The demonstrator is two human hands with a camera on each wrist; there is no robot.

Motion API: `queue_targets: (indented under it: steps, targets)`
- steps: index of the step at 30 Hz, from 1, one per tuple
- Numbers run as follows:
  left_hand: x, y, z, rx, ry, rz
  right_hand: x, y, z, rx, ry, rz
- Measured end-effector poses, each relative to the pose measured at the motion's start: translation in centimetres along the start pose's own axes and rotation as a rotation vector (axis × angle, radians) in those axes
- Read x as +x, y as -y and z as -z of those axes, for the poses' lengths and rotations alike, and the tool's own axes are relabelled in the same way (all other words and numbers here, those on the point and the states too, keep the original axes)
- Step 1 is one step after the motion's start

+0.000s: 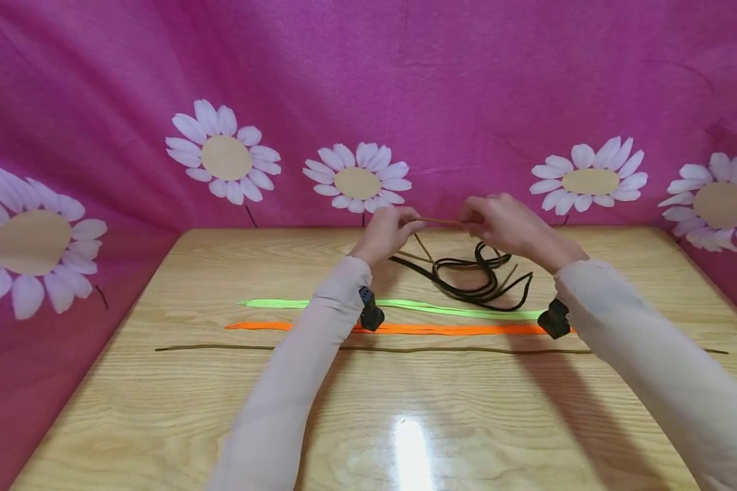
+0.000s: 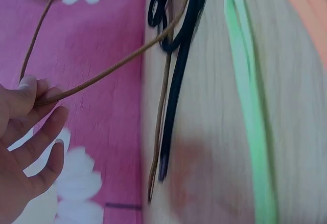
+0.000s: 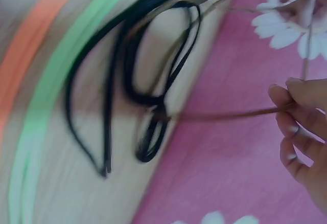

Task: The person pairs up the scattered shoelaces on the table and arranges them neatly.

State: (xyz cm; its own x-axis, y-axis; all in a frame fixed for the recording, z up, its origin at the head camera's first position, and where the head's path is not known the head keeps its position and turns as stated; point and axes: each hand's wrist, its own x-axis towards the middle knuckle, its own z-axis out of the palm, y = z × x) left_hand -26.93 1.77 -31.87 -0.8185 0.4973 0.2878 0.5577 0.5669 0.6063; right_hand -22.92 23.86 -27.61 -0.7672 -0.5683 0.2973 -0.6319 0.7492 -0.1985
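Note:
My left hand (image 1: 385, 233) and right hand (image 1: 505, 221) are raised over the table's back edge, a short way apart. A thin brown shoelace (image 1: 441, 221) stretches between them, pinched by thumb and fingers of each hand. In the left wrist view, that brown shoelace (image 2: 102, 73) bends at the left fingertips and runs down toward a tangle. From the right fingertips another length of the brown shoelace (image 3: 225, 115) leads into the same tangle. The tangle is a loosely looped bundle of black shoelaces (image 1: 467, 294), interwoven with brown strands, lying below my hands.
Nearer me, a flat green shoelace (image 1: 454, 311), a flat orange shoelace (image 1: 454, 329) and a single brown shoelace (image 1: 454, 350) lie straight across the wooden table (image 1: 221, 423). Behind the table hangs a pink cloth (image 1: 467, 82) with white flowers. Both wrists wear small black cameras.

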Motion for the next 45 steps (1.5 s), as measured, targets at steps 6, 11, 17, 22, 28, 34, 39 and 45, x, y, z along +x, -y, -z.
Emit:
queue_targets:
  steps: [6,11,17,22,28,34,39,45]
  targets:
    - [-0.5,1.6,2.6,0.0,-0.049,-0.005,-2.2,-2.4,-0.3,-0.022,0.004,0.035]
    - [-1.4,3.3,4.9,-0.006,-0.103,0.015,-4.1,-4.3,0.5,-0.062,-0.013,0.034]
    - [-2.7,5.0,7.5,0.067,-0.126,0.065,-5.9,-6.1,1.6,-0.123,-0.027,-0.018]
    - [-4.3,6.4,9.6,0.107,-0.113,0.108,-7.3,-7.7,2.2,-0.156,-0.062,0.002]
    - [-6.3,8.1,11.9,0.138,-0.077,0.124,-9.2,-9.6,2.7,-0.225,-0.122,0.027]
    - [-8.2,10.2,13.8,0.204,-0.1,0.048,-12.0,-11.0,3.0,-0.263,-0.169,0.001]
    - [-10.1,11.7,15.7,0.292,-0.176,0.009,-15.0,-12.2,3.7,-0.287,-0.146,-0.119]
    - [-13.1,13.1,17.9,0.333,-0.182,0.062,-18.6,-13.8,4.6,-0.354,-0.183,-0.178]
